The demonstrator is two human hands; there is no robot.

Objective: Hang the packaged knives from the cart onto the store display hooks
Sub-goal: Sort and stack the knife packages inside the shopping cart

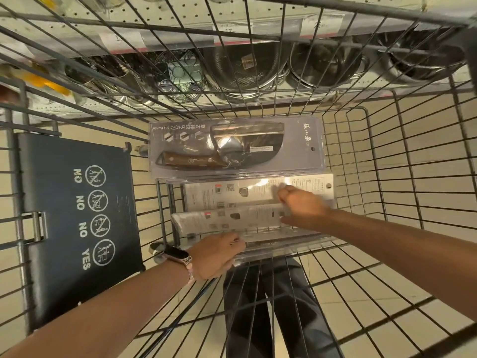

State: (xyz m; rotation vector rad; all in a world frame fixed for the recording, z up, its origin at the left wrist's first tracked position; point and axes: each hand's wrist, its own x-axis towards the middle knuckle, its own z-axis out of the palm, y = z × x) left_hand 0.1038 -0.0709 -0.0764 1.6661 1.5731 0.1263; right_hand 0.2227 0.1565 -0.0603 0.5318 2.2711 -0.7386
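Head view: wire cart (387, 177) over tiled floor (374, 288); both grips closed on knife packs (232, 220), left hand (214, 257), right hand (299, 202).

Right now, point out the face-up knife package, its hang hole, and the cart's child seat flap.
face-up knife package (180, 133): head view, on the grey printed card.
hang hole (312, 149): head view, on the hole near the right edge.
child seat flap (64, 228): head view, on the dark panel.

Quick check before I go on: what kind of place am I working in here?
Most likely a shop's kitchenware aisle. A wire shopping cart holds packaged knives, and behind it a pegboard shelf carries price tags above stacked steel bowls.
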